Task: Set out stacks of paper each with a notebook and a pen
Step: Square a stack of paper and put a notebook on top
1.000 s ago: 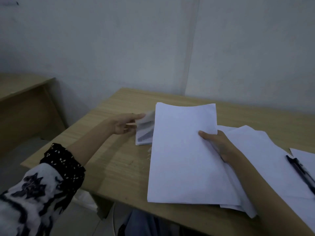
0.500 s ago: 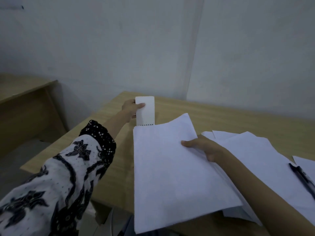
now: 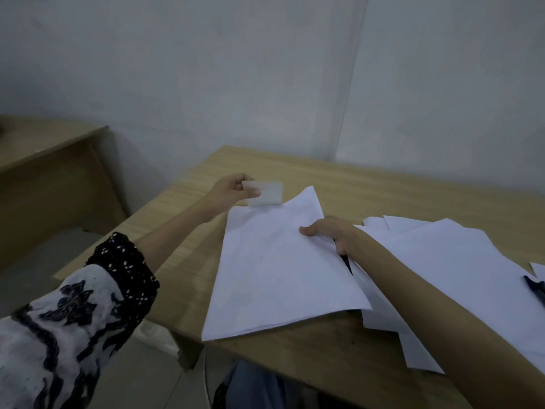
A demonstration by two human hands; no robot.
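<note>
Pinched between thumb and fingers, the small white notebook [image 3: 265,192] is held by the left hand [image 3: 228,191] at its left short edge. It hangs a little above the wooden table [image 3: 383,190], just behind the far edge of the front paper stack [image 3: 283,270]. Its lower edge is very near to the top of that stack, but I cannot tell if they touch. The notebook is blurred, so its binding is not clear.

On the other side, the right hand [image 3: 331,236] grips the right edge of the same paper stack. The thumb lies flat on the top sheet and the other fingers are curled under the edge, so the hand is closed on the paper. The far right part of the stack is lifted a little from the table, while the near corner reaches almost to the front edge of the table.

To the right of this hand there are more white sheets [image 3: 448,261], spread loosely and overlapping each other, partly under the right forearm. A dark pen [image 3: 535,289] lies on them near the right border of the view, well apart from both hands.

The left arm wears a sleeve [image 3: 88,305] with black and white pattern. A second wooden desk [image 3: 44,160] stands at the left, against the pale wall [image 3: 236,84].
</note>
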